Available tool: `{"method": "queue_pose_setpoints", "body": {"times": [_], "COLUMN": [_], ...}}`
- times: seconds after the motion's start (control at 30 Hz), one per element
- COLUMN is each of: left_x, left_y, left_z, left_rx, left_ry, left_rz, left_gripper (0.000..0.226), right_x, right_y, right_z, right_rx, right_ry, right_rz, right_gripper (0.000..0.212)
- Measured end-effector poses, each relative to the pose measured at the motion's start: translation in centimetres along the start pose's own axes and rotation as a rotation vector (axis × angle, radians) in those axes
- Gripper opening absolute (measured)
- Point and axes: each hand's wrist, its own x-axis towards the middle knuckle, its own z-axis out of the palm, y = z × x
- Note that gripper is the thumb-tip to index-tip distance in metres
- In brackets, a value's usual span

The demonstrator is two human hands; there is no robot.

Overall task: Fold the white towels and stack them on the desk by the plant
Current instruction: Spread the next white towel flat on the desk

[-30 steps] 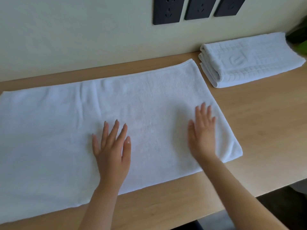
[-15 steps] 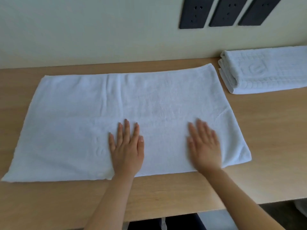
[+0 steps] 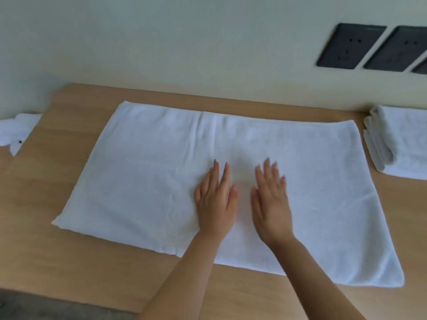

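Folded towel stack [image 3: 402,144] cut by right edge, third wall socket [image 3: 422,66] too, white cloth [image 3: 18,129] cut at left

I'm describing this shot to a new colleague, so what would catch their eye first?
A big white towel spread flat across the wooden desk, with the left hand and right hand lying flat side by side on its middle. Folded towels sit at the right edge, below black wall sockets.

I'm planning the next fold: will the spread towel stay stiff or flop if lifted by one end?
Probably flops: the towel lies limp, with soft creases. Its thick pile likely drags on the desk, so pushing would bunch it.
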Motion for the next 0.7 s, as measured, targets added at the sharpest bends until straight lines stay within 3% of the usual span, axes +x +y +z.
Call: {"method": "queue_pose_setpoints", "body": {"times": [0.1, 0.27, 0.5, 0.7], "left_x": [-0.4, -0.5, -0.4, -0.3], "left_y": [-1.0, -2.5, -7.1, -12.8], "left_z": [0.6, -0.4, -3.1, -6.8], "left_rx": [0.091, 0.213, 0.316, 0.402], "left_ry": [-0.021, -0.107, -0.12, -0.176], "left_rz": [0.012, -0.03, -0.112, -0.302], "left_gripper": [0.046, 0.046, 0.048, 0.05], "right_x": [1.1, 1.0, 0.9, 0.9], "right_y": [-0.4, -0.2, -0.8, -1.0], "right_z": [3.2, 3.6, 3.3, 3.4], "right_rx": [-0.091, -0.274, -0.312, -0.305], "right_ry": [-0.108, -0.14, -0.177, -0.162], "right_rz": [-0.036, -0.012, 0.028, 0.032], "right_gripper": [0.054, 0.055, 0.058, 0.057]}}
